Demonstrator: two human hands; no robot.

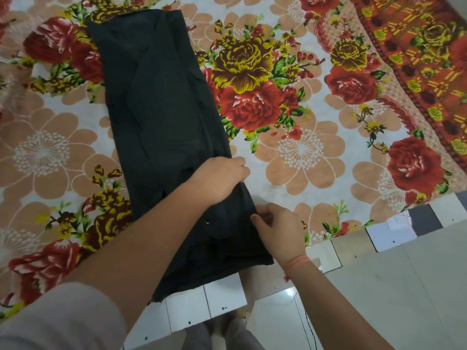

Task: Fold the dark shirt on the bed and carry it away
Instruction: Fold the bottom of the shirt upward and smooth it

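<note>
1. The dark shirt [161,117] is laid flat on the bed [316,157], which is covered by a floral sheet. The shirt is folded into a long, narrow strip.
2. The long axis of the strip runs from the far upper left of the view down to the near edge of the bed. It slants to the right as it approaches the person, and its near end reaches that edge.
3. The left hand [219,178] is placed on the right-hand edge of the strip, in its nearer half. The fingers are curled over the edge and the fabric is gripped.
4. The right hand [278,231] is set just beside the left hand, nearer the person. The same edge is pinched between thumb and fingers.
5. A small metal snap [207,221] is seen on the fabric, left of the right hand.
6. An orange thread band [297,262] is worn on the right wrist, and the left upper arm is covered by a pale sleeve [58,319].
7. A pale tiled floor [404,286] is visible at lower right.
</note>
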